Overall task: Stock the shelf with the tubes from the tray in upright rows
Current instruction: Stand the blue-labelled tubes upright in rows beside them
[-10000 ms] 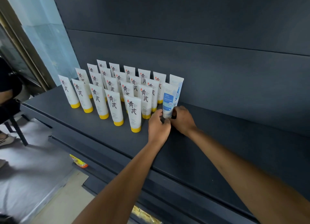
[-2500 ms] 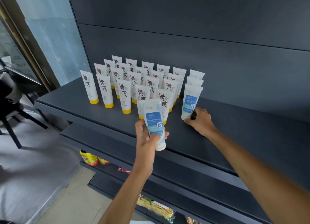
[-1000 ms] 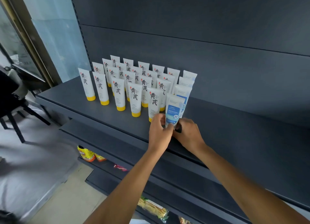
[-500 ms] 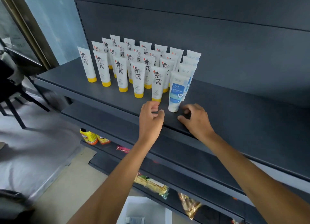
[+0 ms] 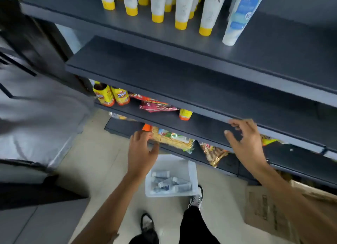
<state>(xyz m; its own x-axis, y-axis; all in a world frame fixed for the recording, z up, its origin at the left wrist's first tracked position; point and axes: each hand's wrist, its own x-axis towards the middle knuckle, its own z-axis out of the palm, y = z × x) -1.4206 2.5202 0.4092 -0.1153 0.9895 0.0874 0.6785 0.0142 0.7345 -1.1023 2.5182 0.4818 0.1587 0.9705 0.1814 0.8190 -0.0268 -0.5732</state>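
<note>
Both hands are empty and loosely spread: the left hand hangs over the floor just above the tray, and the right hand hovers in front of the front edge of a lower shelf, fingers curled but gripping nothing. The step in hand looks like the return trip for more stock, a reach down toward the clear tray that sits on the floor by the person's shoes, close to the foot of the shelving. In it lie the loose tubes, jumbled on their sides; about five or six can be made out, though blur keeps the count uncertain. The next move probably calls for bending lower, picking one or two tubes by the body, and turning them cap-down so they can stand. On the top shelf, near its front edge, stand the yellow-capped tubes: five front ones show clearly, with more caps behind them cut off by the frame. Just to their right stands one blue-labelled tube on its white cap, the front of a new row; the shelf is bare to its right, so that is likely where the next tubes belong.
</note>
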